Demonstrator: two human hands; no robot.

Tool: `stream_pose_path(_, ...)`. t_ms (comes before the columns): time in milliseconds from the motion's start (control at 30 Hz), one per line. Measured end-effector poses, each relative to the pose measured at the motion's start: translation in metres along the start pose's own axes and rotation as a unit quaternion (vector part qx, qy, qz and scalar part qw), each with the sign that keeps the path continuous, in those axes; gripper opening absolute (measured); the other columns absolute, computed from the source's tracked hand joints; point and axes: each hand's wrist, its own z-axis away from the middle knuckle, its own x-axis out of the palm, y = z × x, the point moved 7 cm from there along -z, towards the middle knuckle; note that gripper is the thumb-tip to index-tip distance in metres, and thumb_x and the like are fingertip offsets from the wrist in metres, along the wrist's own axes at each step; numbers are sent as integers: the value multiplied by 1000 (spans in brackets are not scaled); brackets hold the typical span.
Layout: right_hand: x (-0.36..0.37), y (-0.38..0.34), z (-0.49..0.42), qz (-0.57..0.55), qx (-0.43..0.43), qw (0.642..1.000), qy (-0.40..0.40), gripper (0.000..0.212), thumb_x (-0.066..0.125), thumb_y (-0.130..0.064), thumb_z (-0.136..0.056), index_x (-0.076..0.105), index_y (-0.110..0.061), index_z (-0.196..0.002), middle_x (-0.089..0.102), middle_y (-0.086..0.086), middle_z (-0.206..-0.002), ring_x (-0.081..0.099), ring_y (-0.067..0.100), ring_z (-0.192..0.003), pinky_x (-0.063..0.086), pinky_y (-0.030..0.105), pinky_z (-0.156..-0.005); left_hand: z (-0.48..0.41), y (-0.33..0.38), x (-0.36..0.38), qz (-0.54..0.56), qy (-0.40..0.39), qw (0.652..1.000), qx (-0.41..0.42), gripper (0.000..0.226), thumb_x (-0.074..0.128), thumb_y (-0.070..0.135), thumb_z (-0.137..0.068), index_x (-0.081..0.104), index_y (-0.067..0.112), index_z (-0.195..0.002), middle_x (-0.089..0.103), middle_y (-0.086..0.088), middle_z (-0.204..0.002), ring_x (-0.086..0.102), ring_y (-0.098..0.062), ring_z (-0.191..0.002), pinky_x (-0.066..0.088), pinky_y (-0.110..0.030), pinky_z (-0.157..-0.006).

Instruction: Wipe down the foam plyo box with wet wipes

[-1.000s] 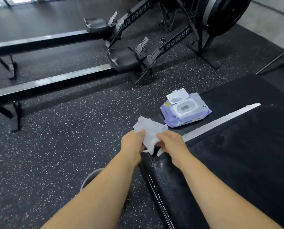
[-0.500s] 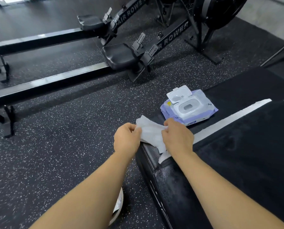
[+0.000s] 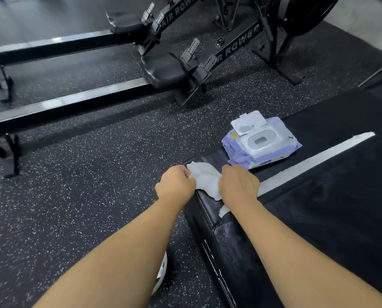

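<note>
A black foam plyo box [image 3: 319, 218] with a white stripe fills the right side. A white wet wipe [image 3: 204, 180] lies over the box's near left corner. My left hand [image 3: 175, 185] grips the wipe's left edge and my right hand [image 3: 239, 185] grips its right edge, both with curled fingers. A purple pack of wet wipes [image 3: 261, 143] lies on the box just beyond my right hand, its white lid flipped open.
Two black air rowers [image 3: 174, 72] with long rails stand on the speckled rubber floor [image 3: 85, 185] to the left and beyond. A white shoe tip [image 3: 161, 274] shows under my left forearm beside the box.
Both hands have lowered the wipe from the air onto the box's corner and moved it slightly toward the pack. The view has tilted a little.
</note>
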Motion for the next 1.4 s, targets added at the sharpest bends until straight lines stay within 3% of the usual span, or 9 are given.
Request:
stream_pose_path(133, -9, -11, 11, -17, -3, 1000, -5, 18, 50, -20, -94, 61, -13, -105, 54, 7, -119, 50, 27, -111, 30, 30, -70, 10, -20, -13, 173, -50, 982, -51, 18, 65, 7, -74, 53, 17, -65, 54, 0, -63, 44, -19, -53, 38, -20, -52)
stream_pose_path(300, -13, -55, 39, -95, -28, 993, -68, 10, 54, -27, -87, 55, -17, -87, 66, 7, -102, 59, 30, -98, 35, 30, -67, 34, -69, -52, 257, -60, 959, -99, 14, 72, 8, -79, 59, 11, -80, 58, -5, -69, 44, -14, -49, 32, -16, -38)
stream_pose_path(433, 0, -99, 72, -106, -55, 987, -111, 9, 55, -23, -85, 58, -15, -86, 66, 4, -91, 60, 29, -84, 36, 31, -65, 54, -125, -72, 292, -35, 945, -142, 16, 72, 2, -79, 58, 8, -82, 63, -15, -86, 53, -22, -66, 42, -25, -44)
stream_pose_path(533, 25, -128, 96, -110, -70, 980, -153, 7, 55, -23, -86, 58, -17, -85, 66, 3, -88, 59, 27, -83, 33, 32, -69, 70, -171, -75, 328, -20, 928, -175, 18, 68, -7, -80, 57, 5, -87, 63, -18, -90, 64, -18, -51, 47, -22, -37)
stream_pose_path(633, 58, -154, 118, -110, -94, 972, -185, 8, 53, -25, -90, 58, -20, -87, 67, 1, -94, 60, 26, -91, 37, 34, -78, 80, -223, -76, 264, 39, 947, -179, 21, 70, -2, -78, 57, 11, -87, 67, -9, -88, 67, -18, -64, 58, -33, -63)
stream_pose_path(733, 93, -167, 133, -118, -94, 966, -209, 8, 53, -24, -90, 57, -21, -84, 67, 1, -95, 60, 26, -92, 38, 33, -77, 85, -261, -68, 213, 70, 958, -178, 22, 69, 6, -78, 55, 19, -89, 65, -3, -91, 63, -21, -82, 54, -38, -80)
stream_pose_path(900, 162, -169, 139, -103, -76, 967, -219, 11, 50, -19, -93, 55, -18, -84, 60, -2, -86, 54, 23, -80, 34, 30, -73, 74, -309, -21, 182, 63, 962, -193, 20, 65, 6, -78, 54, 18, -90, 61, -1, -83, 57, -16, -71, 51, -35, -68)
stream_pose_path(1200, 285, -174, 104, -57, -88, 971, -214, 14, 52, -23, -97, 52, -22, -83, 59, -1, -87, 51, 22, -78, 35, 28, -70, 11, -379, 68, 130, 63, 969, -202, 23, 66, 5, -76, 47, 17, -68, 57, 0, -70, 54, -21, -71, 46, -30, -66)
stream_pose_path(1400, 343, -181, 78, -53, -109, 973, -197, 14, 51, -25, -96, 51, -20, -83, 54, 0, -85, 49, 24, -78, 34, 28, -66, -26, -418, 120, 95, -8, 972, -214, 27, 69, 24, -85, 59, 10, -106, 64, -4, -103, 61, -24, -97, 40, -26, -73)
